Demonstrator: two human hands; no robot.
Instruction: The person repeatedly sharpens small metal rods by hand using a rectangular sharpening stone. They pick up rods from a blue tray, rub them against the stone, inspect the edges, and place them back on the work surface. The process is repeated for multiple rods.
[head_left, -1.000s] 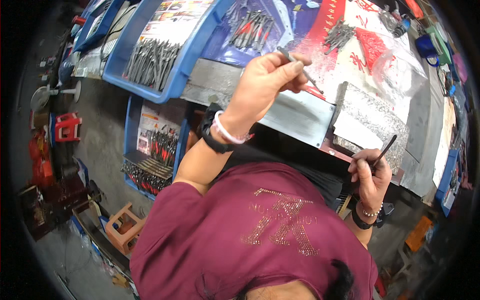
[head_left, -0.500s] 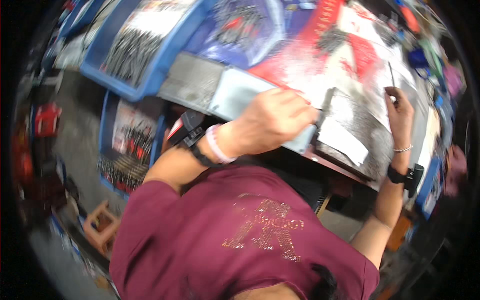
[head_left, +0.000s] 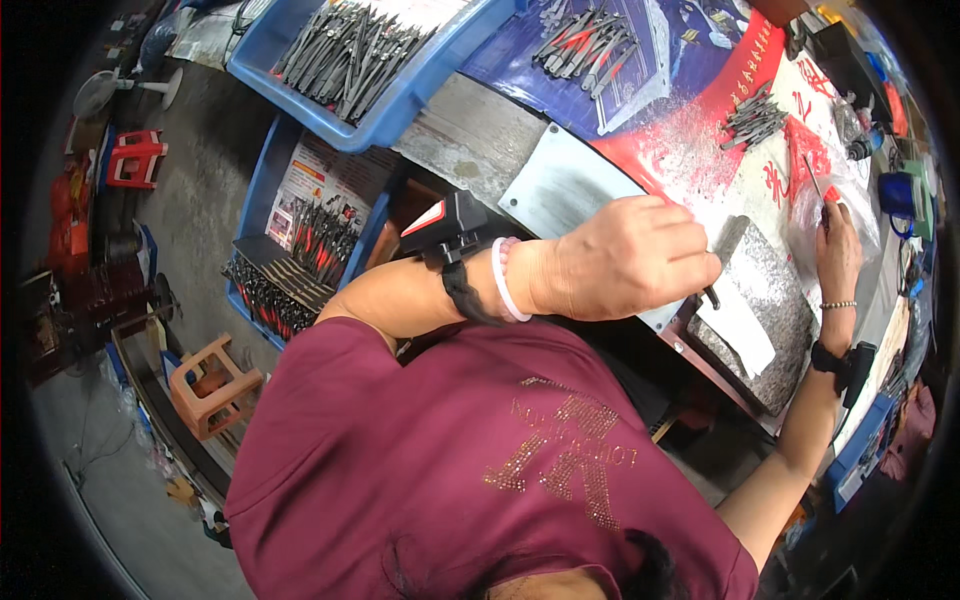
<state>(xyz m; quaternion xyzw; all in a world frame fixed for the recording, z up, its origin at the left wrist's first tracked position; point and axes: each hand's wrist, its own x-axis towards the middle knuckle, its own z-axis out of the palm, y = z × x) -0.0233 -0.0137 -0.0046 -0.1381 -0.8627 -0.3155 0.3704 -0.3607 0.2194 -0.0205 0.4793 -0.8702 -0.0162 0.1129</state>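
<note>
Thin rod [head_left: 811, 172] in R hand [head_left: 840, 240], fingers closed on it, by clear plastic [head_left: 803, 226] on table [head_left: 475, 138]. L hand [head_left: 635, 258] curled tight, dark stick [head_left: 711, 298] tip poking out nr white paper [head_left: 740, 332] on stone slab [head_left: 790, 308].

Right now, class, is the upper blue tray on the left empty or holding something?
Holding something: many slender dark pieces lie heaped inside the upper blue tray.

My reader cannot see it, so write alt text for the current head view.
A person's left grip is closed around a dark rod while the right grip holds a thin tool by a clear plastic bag. At upper left, a blue tray holds slender dark pieces.
</note>
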